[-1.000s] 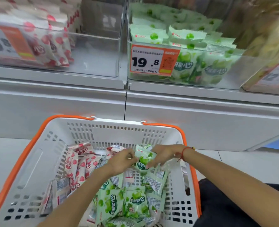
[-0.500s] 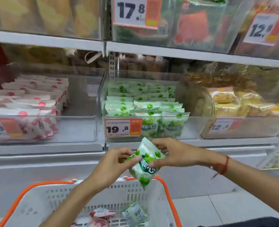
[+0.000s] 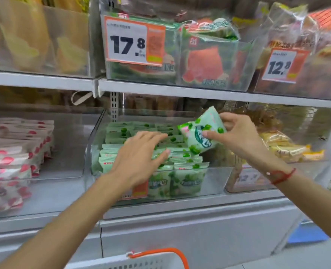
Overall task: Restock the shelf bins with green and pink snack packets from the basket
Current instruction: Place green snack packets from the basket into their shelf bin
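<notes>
Grey metal shelves carry clear bins [image 3: 215,177] as the right hand [image 3: 238,136] pinches a green packet [image 3: 201,131], left hand [image 3: 139,158] spread flat on stacked packets [image 3: 182,154].

The right hand [image 3: 238,136] is pinching a green snack packet [image 3: 200,130] by its edge, holding it tilted above the clear middle bin [image 3: 215,179] on the lower shelf. The left hand [image 3: 139,160] is lying flat, fingers [image 3: 156,135] straight, over the rows of green packets [image 3: 182,166] standing in that bin. Pink packets [image 3: 15,152] are filling the bin to the left. The white basket [image 3: 141,262] with its orange handle is showing at the bottom edge.
</notes>
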`<state>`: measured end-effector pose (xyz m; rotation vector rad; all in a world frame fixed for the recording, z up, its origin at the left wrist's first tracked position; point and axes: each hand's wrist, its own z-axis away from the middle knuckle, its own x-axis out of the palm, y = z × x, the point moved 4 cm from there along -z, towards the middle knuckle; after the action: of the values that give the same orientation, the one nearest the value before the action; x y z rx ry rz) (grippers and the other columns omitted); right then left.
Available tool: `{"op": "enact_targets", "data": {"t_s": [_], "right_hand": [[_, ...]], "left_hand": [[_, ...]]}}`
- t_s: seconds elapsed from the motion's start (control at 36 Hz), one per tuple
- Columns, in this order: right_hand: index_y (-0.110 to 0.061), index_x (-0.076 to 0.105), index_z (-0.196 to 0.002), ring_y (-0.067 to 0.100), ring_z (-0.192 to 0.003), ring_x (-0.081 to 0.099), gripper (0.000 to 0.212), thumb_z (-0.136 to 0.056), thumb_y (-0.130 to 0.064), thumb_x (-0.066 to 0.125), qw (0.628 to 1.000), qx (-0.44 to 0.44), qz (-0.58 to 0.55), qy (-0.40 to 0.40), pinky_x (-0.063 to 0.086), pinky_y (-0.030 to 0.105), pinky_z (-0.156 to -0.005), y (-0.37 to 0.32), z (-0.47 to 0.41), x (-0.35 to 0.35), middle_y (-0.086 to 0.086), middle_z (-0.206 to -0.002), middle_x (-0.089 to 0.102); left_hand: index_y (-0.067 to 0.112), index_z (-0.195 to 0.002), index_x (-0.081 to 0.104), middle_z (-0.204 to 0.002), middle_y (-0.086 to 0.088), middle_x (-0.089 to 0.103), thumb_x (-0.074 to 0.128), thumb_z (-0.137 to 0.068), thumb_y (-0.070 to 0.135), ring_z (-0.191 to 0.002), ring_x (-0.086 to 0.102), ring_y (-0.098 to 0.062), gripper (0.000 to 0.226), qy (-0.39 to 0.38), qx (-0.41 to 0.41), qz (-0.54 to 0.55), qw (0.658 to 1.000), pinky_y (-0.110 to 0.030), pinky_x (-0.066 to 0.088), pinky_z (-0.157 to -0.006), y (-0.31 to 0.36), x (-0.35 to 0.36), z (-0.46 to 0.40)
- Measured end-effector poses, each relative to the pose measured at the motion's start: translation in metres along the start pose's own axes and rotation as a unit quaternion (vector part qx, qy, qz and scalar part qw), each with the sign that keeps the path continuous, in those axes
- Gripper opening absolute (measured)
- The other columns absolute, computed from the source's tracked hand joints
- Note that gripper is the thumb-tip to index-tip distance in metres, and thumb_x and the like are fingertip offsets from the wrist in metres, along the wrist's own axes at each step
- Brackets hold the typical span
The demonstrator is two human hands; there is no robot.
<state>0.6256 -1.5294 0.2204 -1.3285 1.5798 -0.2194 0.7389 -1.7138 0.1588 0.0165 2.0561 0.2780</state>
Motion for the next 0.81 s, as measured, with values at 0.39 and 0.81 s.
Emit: {"op": "enact_targets", "data": {"t_s": [0.39,0.81], "right_hand": [[-0.011,0.057,-0.123,0.036,-0.111,0.058,0.038,-0.086,-0.002,0.060,0.846,-0.067,0.529,-0.014,0.048,0.038,-0.084,0.012,-0.099,0.078,0.014,-0.117,0.063],[-0.025,0.065,-0.119,0.030,-0.122,0.049,0.032,-0.089,-0.019,0.059,0.857,-0.074,0.478,-0.179,0.040,0.039,-0.100,0.079,-0.142,0.126,0.006,-0.131,0.054]], "left_hand": [[0.045,-0.146,0.022,-0.156,0.012,0.023,0.013,-0.095,0.061,-0.142,0.022,-0.014,0.054,-0.175,-0.040,0.014,0.984,-0.038,0.015,-0.117,-0.022,0.036,-0.010],[0.047,-0.145,0.024,-0.154,0.020,0.021,0.009,-0.093,0.062,-0.140,0.021,-0.009,0.056,-0.175,-0.041,0.030,0.983,-0.033,0.013,-0.115,-0.018,0.036,-0.012]]}}
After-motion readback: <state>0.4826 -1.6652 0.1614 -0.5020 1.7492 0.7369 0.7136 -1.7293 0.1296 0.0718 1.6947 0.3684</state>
